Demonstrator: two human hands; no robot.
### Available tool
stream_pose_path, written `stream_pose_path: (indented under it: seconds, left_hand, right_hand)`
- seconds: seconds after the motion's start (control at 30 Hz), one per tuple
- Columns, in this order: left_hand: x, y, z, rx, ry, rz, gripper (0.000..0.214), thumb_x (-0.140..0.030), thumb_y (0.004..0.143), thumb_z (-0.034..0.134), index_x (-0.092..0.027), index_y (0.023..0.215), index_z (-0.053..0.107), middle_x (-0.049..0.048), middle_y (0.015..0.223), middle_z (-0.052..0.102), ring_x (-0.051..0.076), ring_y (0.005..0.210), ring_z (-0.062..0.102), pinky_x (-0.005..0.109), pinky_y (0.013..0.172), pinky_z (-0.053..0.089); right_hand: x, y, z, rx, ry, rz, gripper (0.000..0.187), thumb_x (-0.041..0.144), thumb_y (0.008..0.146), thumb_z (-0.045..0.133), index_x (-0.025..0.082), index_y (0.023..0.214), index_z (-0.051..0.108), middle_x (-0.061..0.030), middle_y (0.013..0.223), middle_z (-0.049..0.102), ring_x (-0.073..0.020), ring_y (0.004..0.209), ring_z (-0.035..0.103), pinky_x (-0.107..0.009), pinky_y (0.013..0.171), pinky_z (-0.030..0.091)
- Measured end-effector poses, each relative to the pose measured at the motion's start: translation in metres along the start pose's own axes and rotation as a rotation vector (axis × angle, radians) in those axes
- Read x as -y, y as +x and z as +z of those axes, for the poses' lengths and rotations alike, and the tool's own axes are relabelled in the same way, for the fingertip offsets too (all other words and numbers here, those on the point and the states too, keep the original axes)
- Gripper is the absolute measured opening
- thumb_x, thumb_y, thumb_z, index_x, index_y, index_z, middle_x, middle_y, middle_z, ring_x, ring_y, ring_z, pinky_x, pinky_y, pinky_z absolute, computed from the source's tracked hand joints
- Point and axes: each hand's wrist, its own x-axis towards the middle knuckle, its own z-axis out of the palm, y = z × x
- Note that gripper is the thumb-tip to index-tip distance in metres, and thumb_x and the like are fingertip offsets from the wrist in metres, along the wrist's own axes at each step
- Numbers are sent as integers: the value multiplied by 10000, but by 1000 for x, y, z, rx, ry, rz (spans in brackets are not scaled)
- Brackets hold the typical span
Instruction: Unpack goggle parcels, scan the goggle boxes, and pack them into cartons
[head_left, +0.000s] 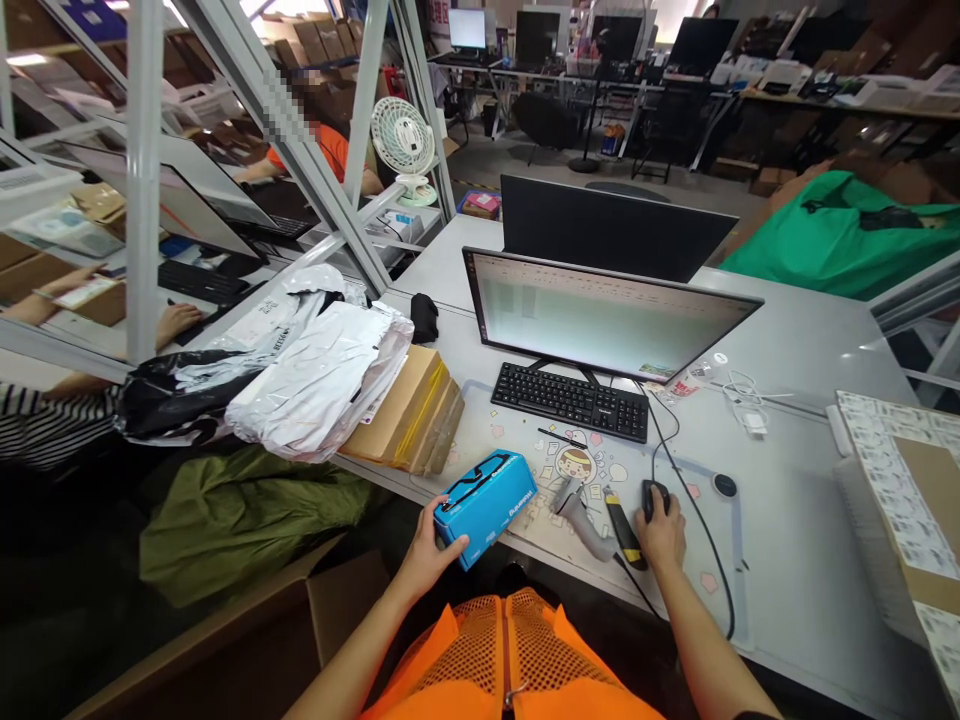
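Crowded surface point(810, 470) now: left hand point(427, 548) clamps a blue box point(486, 508) at twelve o'clock. Right hand point(664, 530) cups the mouse point(655, 498) at one.

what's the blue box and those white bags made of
The blue rectangular printed box in the left hand looks like coated paperboard: smooth, faintly glossy faces and sharp folded edges. The white glossy mailer bags look like plastic film, judging by their soft creases and sheen, though the exact plastic cannot be told.

A grey desk point(795, 470) bears mat point(705, 560), keyboard point(570, 402) and mouse point(654, 490).
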Motion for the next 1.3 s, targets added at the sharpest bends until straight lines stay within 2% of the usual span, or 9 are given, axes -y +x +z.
stream_pose_path:
  seconds: [0.17,0.3,0.4,0.47,0.53,0.77,1.03,1.17,1.3]
  left_hand:
    - [6,5,2,-33,-129,-104,960,-742,745,813,-224,1461,438,174,1394,612,332,1199,682,493,1051,564]
    - [3,8,6,-54,-331,-271,950,-742,702,852,-260,1411,443,154,1362,632,299,1079,716,450,907,617]
    - [-6,9,10,-43,-518,-430,855,-670,744,869,-291,1393,461,134,1331,669,260,971,747,400,798,626]
    - [-10,12,13,-12,-647,-496,780,-616,793,848,-264,1389,488,122,1207,720,242,883,753,401,782,626]
    - [-13,15,17,65,-793,-538,710,-601,862,775,-224,1408,522,125,1124,752,264,871,764,439,801,637]
    - [-27,22,23,290,-1077,-548,678,-646,986,538,-173,1467,598,165,1170,792,326,959,779,472,828,641]
    - [-40,19,33,325,-1131,-565,686,-687,990,492,-163,1410,633,161,1179,796,320,957,780,458,821,639]
    - [-39,17,37,285,-1141,-592,650,-680,999,481,-168,1366,641,151,1122,806,306,924,786,447,816,640]
    - [-35,14,36,264,-1116,-619,683,-668,1025,427,-155,1443,597,160,1126,806,318,928,789,468,836,638]
  right_hand:
    - [-4,4,4,-64,30,15,659,484,994,498,231,1601,543,-213,1618,432,-407,1274,580,-599,1060,506]
    - [23,-16,-2,-168,164,-106,723,532,992,471,109,1577,513,-277,1603,451,-445,1411,492,-601,1138,452]
    - [58,-45,-8,23,199,-201,783,543,985,482,57,1597,451,-276,1525,543,-409,1397,525,-515,1153,458]
    - [80,-63,-12,177,129,-180,840,529,974,526,37,1639,382,-275,1498,569,-405,1363,553,-490,1142,459]
    - [96,-73,-16,245,34,-152,870,499,961,573,4,1643,359,-299,1511,549,-419,1371,540,-488,1154,437]
    - [118,-80,-25,369,-63,-227,853,413,973,604,-10,1658,324,-295,1502,545,-405,1332,543,-466,1160,407]
    - [153,-86,-21,343,49,-93,754,234,965,539,11,1652,326,-274,1412,603,-377,1340,549,-468,1117,442]
    - [153,-86,-38,327,179,-52,618,287,926,585,35,1488,539,-255,1337,680,-365,1256,631,-450,1077,487]
    - [144,-90,-80,444,443,-6,373,423,872,654,127,1086,728,-130,916,771,-291,874,729,-371,805,572]
